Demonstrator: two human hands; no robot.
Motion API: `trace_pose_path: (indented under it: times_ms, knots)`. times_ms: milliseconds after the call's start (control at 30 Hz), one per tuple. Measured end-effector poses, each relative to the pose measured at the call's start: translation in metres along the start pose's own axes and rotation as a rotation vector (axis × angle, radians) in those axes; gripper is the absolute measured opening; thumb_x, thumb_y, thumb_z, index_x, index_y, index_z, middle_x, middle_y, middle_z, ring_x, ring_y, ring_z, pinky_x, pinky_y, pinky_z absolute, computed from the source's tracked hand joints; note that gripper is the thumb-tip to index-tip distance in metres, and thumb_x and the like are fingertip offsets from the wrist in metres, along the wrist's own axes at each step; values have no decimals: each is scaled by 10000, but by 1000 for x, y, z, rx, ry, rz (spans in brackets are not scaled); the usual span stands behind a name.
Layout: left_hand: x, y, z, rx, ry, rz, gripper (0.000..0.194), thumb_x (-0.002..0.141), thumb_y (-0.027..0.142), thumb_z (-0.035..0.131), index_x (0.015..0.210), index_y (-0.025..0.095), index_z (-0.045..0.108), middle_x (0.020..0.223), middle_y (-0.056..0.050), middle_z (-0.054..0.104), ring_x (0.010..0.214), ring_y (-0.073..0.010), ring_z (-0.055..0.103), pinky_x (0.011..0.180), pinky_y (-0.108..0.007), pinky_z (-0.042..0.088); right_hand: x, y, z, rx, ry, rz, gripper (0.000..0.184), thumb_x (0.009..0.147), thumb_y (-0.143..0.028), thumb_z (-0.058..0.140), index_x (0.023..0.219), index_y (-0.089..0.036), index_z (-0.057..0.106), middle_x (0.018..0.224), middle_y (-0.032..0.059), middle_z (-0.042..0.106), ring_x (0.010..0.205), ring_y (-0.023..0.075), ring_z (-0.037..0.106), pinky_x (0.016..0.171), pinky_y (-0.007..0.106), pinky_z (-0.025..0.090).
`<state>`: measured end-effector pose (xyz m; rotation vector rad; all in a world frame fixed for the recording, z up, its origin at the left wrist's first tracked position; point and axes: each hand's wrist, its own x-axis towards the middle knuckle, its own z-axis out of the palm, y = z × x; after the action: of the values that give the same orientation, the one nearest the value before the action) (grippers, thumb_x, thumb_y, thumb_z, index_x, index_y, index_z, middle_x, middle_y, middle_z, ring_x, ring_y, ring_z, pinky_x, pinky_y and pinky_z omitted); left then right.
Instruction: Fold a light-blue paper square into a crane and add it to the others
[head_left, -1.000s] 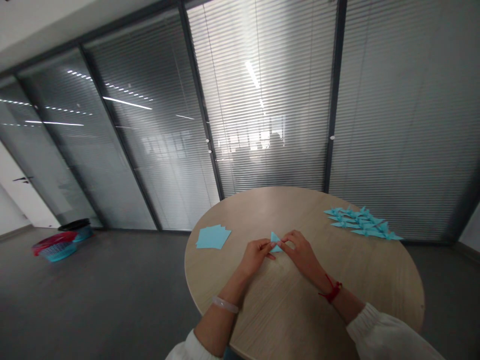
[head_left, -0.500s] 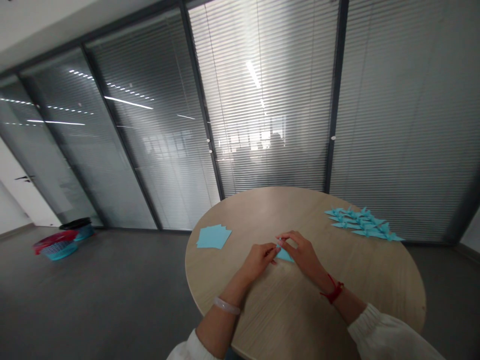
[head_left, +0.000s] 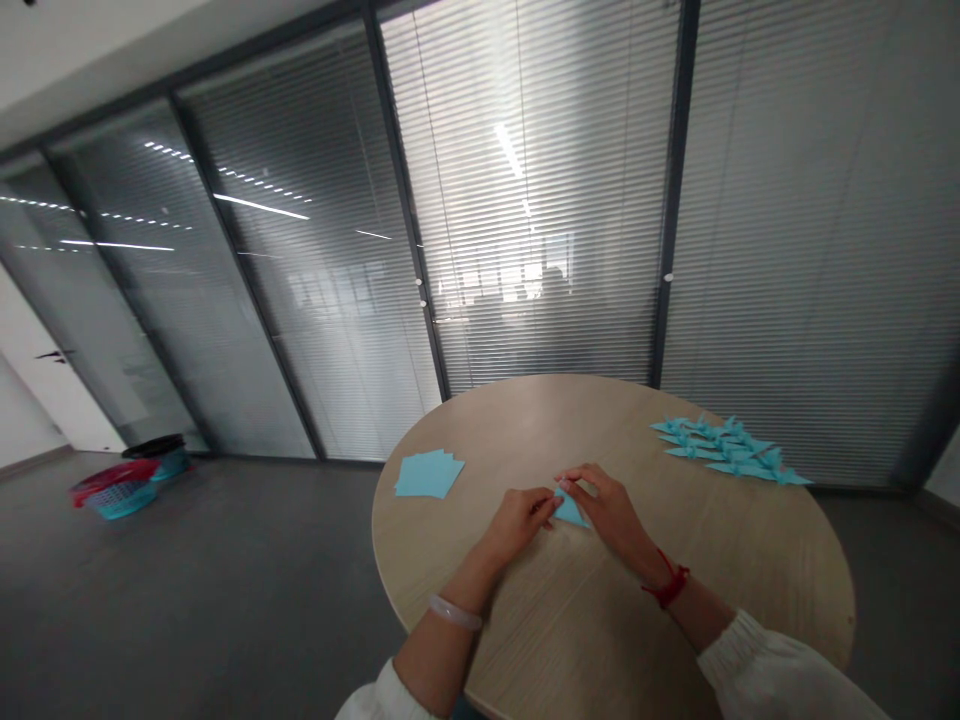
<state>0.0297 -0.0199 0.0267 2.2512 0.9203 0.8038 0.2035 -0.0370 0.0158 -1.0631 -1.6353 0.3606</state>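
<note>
- Left of your table (head_left: 525, 425), a red-topped basket (head_left: 122, 499) and a black-topped basket (head_left: 172, 466) stand on the floor (head_left: 262, 580), contents hidden.
- Your left hand (head_left: 516, 522) pinches the small blue paper (head_left: 570, 511).
- Your right hand (head_left: 609, 508), fingers bent, grips its upper corner; the paper sits between both hands.

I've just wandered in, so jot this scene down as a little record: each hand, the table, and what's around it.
Left hand: left hand pinching a small blue paper piece
Right hand: right hand on the same piece, fingertips close to the left hand's
Table: round, wood-toned table
Table's left side: blue paper sheets, overlapping
Table's right side: cluster of folded blue paper shapes
Wrists: pale bracelet left, red bracelet right
Floor, far left: two baskets
</note>
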Motion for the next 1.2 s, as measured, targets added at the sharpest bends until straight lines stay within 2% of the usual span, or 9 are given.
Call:
trace_pose_path:
  times_ms: [167,333,467,567,800,1033,1200]
  knots:
    - [-1,3,-2,-23,3,-7,364,892,423,440,749,152,636,597,13,596,574,-115,587,584,-191,399,0,0,0,10,3,8,229,860,-394,525,882,-224,678,913,55,675,889,199,611,839,340,463]
    - [1,1,-2,-122,34,-41,314,830,430,538,824,146,671,630,3,621,575,-119,572,561,-198,402,2,2,-1,51,42,64,258,838,-429,541,882,-215,679,921,63,686,894,212,620,840,351,467]
    - [4,-3,-4,-192,192,-115,335,771,445,598,841,132,696,660,-28,651,593,-134,569,559,-211,417,3,4,-2,130,55,120,281,820,-457,557,877,-210,678,939,68,698,909,227,630,847,366,472]
    - [6,-3,-7,-235,309,-150,353,719,460,645,841,133,701,733,-50,681,636,-151,595,580,-222,442,4,4,-3,201,63,157,300,813,-472,559,890,-205,671,922,73,711,880,232,644,791,357,499]
    - [5,2,-10,-285,414,-128,325,719,445,652,839,148,707,795,-57,708,660,-162,635,616,-244,491,4,-1,-3,345,70,229,318,765,-492,609,867,-197,665,881,71,716,824,230,660,730,335,517]
    - [4,5,-11,-250,452,-110,282,731,419,649,812,160,727,810,-63,728,733,-187,655,704,-279,512,3,1,-2,364,87,231,315,756,-482,626,874,-196,687,881,63,721,831,224,661,744,330,517]
    - [5,3,-11,-265,430,-124,263,728,405,655,780,157,728,790,-65,733,733,-203,665,694,-284,510,3,8,-4,274,50,207,306,792,-477,583,893,-205,680,901,71,721,847,231,659,763,356,517]
